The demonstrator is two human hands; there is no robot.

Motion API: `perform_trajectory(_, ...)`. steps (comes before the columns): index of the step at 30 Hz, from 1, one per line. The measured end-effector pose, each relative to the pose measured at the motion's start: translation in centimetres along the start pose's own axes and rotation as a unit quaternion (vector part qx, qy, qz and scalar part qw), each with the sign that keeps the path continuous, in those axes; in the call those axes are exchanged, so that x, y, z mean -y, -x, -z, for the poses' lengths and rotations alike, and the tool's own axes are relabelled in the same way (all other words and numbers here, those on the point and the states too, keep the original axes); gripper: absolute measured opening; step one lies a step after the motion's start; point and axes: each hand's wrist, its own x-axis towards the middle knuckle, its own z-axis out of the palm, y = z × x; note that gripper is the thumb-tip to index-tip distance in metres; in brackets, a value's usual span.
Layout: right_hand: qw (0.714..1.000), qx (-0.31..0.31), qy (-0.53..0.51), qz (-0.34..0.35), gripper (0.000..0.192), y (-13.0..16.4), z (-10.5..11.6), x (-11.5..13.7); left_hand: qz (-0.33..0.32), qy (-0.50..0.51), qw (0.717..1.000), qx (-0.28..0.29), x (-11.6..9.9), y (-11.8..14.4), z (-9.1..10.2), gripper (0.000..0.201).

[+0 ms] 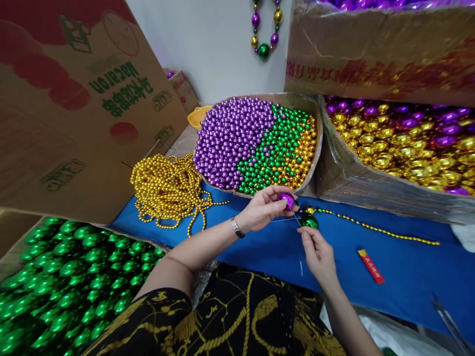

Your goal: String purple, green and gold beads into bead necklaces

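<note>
shiny purple oval bead (286, 200) pinched in the left hand (264, 208) above the blue counter (401, 267), right hand (318, 253) nipping thin thread (297, 219) beside a green round bead (309, 222): mid-threading, i'd say; next calls for steady aim through the hole.

**What the view leaves unclear**

The purple bead (287, 200) is half covered by the fingers of the left hand (264, 207), so its full shape cannot be told. The thread at the right hand (318, 253) is too thin to follow to its end. The hanging necklace (264, 29) is cut off by the top edge. The box of green balls (67, 282) runs out past the left and bottom edges. The scissors (451, 321) at the lower right are blurred and partly cut off. The print on the red lighter (371, 266) is too small to read.
</note>
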Motion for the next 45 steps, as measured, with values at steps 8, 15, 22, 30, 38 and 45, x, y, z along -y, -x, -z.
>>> perform_trajectory(8, 1.0, -0.006, 0.005, 0.011, 0.03, -0.1, 0.0, 0.3, -0.031, -0.029, 0.999, 0.014, -0.1, 0.4, 0.1, 0.038)
perform_trajectory(15, 0.999, 0.028, -0.036, -0.023, 0.032, 0.1, -0.3, 0.2, -0.011, 0.0, 1.0, 0.024, -0.2, 0.5, 0.3, 0.038)
perform_trajectory(22, 0.999, -0.015, 0.024, 0.018, 0.031, 0.0, 0.0, 0.8, -0.012, -0.013, 0.999, 0.041, -0.5, 0.7, 0.6, 0.04)
perform_trajectory(30, 0.999, 0.015, -0.032, -0.021, 0.032, 0.2, -0.4, 0.3, 0.009, 0.026, 0.999, 0.045, -0.2, 0.6, 0.8, 0.04)
perform_trajectory(38, 1.0, 0.012, -0.019, -0.008, 0.031, 0.2, -0.1, 0.5, -0.005, 0.016, 0.999, 0.05, -0.3, 0.8, 0.9, 0.04)
perform_trajectory(45, 1.0, 0.007, 0.003, 0.02, 0.029, 0.1, -0.3, 0.4, 0.001, 0.006, 0.998, 0.063, 0.3, 1.0, 1.0, 0.041)
